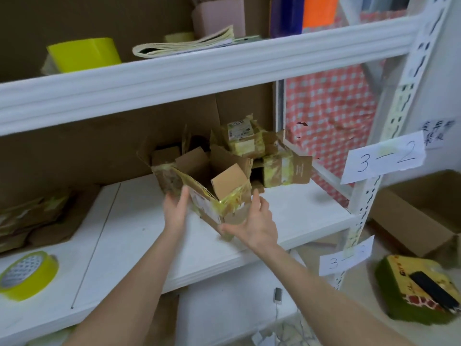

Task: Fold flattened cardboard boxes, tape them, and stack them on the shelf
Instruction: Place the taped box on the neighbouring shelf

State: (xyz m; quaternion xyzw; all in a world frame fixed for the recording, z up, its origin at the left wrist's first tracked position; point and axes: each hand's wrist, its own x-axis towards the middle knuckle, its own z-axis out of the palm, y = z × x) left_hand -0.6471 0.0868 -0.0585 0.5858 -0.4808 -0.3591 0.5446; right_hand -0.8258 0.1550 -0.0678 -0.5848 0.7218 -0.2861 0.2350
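A cardboard box [207, 181], top flaps open and wrapped in yellow tape, is held tilted just above the middle shelf [124, 233], likely to be set with the taped boxes [262, 151] piled at the back right. Its side is pressed by the straight fingers of the left hand [175, 208]; its lower corner is gripped by the right hand [254, 226], fingers curled under. Flattened cardboard [37, 216] and a tape roll [27, 273] are kept at the shelf's left, probably for reach. "3—2" is read on a paper label [384, 158]; a lower label [346, 258] shows "3—", rest unclear. A handwritten note [434, 133] is too blurred to read
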